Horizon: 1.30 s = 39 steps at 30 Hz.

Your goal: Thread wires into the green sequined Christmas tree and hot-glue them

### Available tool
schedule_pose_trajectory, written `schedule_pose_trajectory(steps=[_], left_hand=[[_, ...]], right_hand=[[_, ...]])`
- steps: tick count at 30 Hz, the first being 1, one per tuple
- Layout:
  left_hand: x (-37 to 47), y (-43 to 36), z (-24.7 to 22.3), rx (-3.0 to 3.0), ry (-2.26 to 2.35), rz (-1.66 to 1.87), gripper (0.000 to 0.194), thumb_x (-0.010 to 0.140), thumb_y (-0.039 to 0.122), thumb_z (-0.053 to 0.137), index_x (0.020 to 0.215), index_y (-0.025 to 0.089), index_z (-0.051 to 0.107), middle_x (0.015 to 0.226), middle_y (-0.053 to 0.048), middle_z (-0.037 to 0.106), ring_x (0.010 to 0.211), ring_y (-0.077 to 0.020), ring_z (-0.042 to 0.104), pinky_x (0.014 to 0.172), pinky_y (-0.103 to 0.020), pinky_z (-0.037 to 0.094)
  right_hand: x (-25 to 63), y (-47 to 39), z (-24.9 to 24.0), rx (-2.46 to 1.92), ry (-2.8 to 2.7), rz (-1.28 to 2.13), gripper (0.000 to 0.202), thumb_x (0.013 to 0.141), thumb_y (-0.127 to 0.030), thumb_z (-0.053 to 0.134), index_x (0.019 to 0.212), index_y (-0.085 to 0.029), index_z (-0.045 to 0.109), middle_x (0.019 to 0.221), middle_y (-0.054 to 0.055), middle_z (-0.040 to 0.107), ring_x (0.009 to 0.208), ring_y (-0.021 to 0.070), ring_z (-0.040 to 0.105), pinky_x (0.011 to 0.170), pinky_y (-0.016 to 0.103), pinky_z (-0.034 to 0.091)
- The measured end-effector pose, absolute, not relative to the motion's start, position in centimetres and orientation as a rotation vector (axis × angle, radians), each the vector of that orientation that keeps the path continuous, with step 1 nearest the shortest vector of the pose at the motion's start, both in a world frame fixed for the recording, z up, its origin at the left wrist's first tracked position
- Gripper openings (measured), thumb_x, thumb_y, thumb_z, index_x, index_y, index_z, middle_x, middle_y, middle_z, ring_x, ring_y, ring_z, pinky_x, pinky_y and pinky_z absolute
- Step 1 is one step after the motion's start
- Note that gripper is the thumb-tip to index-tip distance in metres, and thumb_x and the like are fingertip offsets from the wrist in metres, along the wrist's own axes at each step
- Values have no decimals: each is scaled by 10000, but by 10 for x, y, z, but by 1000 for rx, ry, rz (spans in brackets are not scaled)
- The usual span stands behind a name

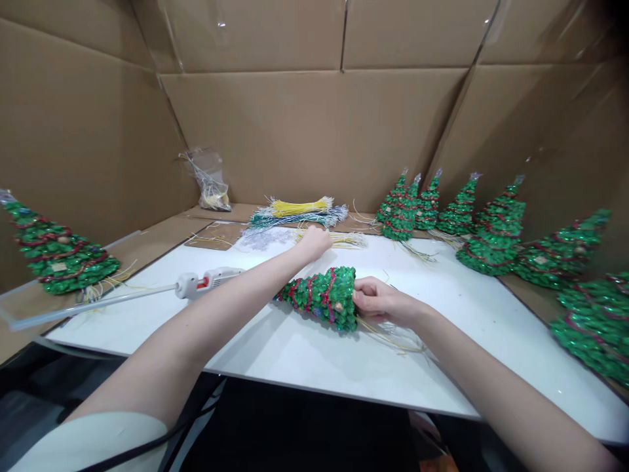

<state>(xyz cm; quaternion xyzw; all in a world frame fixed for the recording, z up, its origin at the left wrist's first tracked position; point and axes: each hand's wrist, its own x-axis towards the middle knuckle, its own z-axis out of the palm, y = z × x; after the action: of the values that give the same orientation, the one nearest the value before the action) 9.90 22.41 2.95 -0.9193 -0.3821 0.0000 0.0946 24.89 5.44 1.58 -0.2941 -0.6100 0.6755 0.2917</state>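
A small green tree (324, 296) with red garland lies on its side on the white board (275, 354), its base facing right. My right hand (381, 300) grips the rim of that base, thumb and fingers closed on it. Thin yellow and white wires (393, 339) trail from the base beneath this hand. Farther back, my left hand (315, 244) is closed over a loose group of thin wires (346, 240); what its fingers hold, if anything, is hidden. Just behind it lie bundled yellow wires (301, 207) on top of green and blue ones.
A white glue gun (211, 282) with a long clear stick lies left of my left forearm. One tree (63, 259) leans at far left; several more, including one large tree (496, 229), line the right side. A plastic bag (211, 180) stands by the cardboard wall.
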Motion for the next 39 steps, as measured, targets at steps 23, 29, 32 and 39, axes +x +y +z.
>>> schedule_pose_trajectory(steps=[23,29,32,39], left_hand=[[76,176,67,-3230,-1269,-1819,70,887,205,458,826,184,431,1033,-99,676,937,-138,640,811,-276,497],[69,146,77,-3255,-1093,-2185,74,859,213,495,860,194,423,821,-14,593,740,-99,575,761,-265,495],[62,139,80,-3130,-1026,-2306,80,838,225,557,852,180,492,868,-9,554,782,-95,531,780,-240,458],[43,135,77,-3230,-936,-2572,124,934,289,490,900,216,396,916,-17,628,869,-119,614,847,-289,482]], right_hand=[[253,55,12,-776,-1662,1802,438,817,-553,675,767,-139,546,531,-92,333,414,28,223,374,198,132],[253,54,14,-772,-1663,1800,433,822,-544,674,825,-118,599,556,-83,344,415,25,220,374,202,123],[253,54,14,-777,-1670,1796,433,827,-540,671,848,-112,614,556,-84,326,421,26,223,381,200,123],[255,56,12,-806,-1633,1815,425,795,-538,704,821,-130,590,526,-106,282,408,25,201,373,198,122]])
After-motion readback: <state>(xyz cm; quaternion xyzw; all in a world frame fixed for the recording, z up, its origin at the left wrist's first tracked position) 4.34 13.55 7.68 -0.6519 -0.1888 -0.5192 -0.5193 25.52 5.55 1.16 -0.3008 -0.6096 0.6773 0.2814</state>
